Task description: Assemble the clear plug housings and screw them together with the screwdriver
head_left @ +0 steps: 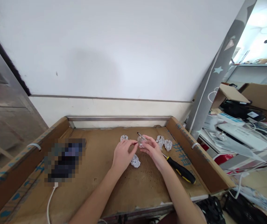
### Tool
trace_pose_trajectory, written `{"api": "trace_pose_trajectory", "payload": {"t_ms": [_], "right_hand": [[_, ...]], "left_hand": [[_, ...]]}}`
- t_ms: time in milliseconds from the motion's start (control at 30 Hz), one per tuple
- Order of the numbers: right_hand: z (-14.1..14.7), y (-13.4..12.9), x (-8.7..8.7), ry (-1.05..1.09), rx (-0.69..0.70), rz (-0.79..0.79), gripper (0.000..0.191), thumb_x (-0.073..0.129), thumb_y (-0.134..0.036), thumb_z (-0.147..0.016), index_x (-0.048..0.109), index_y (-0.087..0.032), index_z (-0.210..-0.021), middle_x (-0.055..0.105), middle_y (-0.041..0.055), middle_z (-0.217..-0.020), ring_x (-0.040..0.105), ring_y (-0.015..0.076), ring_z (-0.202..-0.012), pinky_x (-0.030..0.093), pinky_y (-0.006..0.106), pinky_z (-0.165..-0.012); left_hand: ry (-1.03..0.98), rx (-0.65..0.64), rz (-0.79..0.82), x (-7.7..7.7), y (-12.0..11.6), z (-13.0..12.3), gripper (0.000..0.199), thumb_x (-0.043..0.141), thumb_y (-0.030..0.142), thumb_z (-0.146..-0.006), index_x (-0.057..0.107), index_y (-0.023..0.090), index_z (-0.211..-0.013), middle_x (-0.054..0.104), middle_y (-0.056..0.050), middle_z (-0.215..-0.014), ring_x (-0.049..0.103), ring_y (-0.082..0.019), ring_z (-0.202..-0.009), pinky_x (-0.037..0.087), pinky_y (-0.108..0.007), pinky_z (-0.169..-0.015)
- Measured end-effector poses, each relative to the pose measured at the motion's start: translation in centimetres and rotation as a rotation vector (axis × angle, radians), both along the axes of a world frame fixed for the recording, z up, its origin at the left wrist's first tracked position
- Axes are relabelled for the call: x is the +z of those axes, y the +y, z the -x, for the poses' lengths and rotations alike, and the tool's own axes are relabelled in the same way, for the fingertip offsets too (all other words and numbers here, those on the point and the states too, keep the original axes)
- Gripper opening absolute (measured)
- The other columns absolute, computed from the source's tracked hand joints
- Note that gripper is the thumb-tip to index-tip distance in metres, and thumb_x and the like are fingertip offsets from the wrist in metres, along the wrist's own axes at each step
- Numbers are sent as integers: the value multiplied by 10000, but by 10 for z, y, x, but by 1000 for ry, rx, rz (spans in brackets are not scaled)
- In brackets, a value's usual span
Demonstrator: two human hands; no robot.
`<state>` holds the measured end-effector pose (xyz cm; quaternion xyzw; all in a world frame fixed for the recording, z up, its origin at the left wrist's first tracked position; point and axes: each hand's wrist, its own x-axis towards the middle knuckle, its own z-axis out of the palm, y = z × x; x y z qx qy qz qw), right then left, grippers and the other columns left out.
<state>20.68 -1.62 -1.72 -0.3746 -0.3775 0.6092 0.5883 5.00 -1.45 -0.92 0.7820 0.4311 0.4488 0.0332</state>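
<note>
A small clear, rounded plastic piece (141,139) is held in the fingertips of my right hand (152,151), above the cardboard. My left hand (123,153) has its thumb and index finger pinched together at the left edge of that piece; whatever lies between them is too small to make out. Under my hands lies a white plug part (135,161) with holes in its face. A second white plug part (124,137), with metal pins, sits just beyond my left hand. More plug parts with pins (168,144) are grouped to the right of my right hand.
A screwdriver (181,170) with a black and yellow handle lies by my right forearm. Raised cardboard sides (200,155) border the work surface (96,193). At left is a blurred-out dark device (65,161) with a white cable (50,199). Boxes and papers crowd the far right.
</note>
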Motion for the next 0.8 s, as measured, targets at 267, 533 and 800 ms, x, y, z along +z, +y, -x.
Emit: {"api": "trace_pose_trajectory", "payload": {"t_ms": [267, 533, 800], "right_hand": [[-1, 1, -5, -72, 24, -31, 463, 724, -280, -648, 606, -217, -1091, 630, 23, -893, 615, 126, -780, 526, 259, -683], [2, 1, -4, -30, 29, 13, 469, 756, -247, -605, 631, -144, -1045, 646, 36, -819, 619, 125, -674, 538, 274, -618], [-14, 5, 11, 186, -226, 64, 521, 713, -308, -613, 556, -208, -1099, 657, -13, -768, 645, 117, -699, 525, 224, -663]], "left_hand": [[128, 22, -92, 1, -1, 2, 130, 508, 250, -883, 632, 211, -887, 675, -6, -807, 584, -174, -799, 439, -308, -732], [126, -15, -113, -1, 2, 3, 163, 512, 265, -887, 591, 203, -1016, 683, -13, -855, 595, -178, -807, 454, -307, -740], [146, -20, 50, -4, 4, 0, 139, 549, 265, -856, 618, 230, -971, 667, -4, -921, 564, -191, -896, 429, -339, -818]]}}
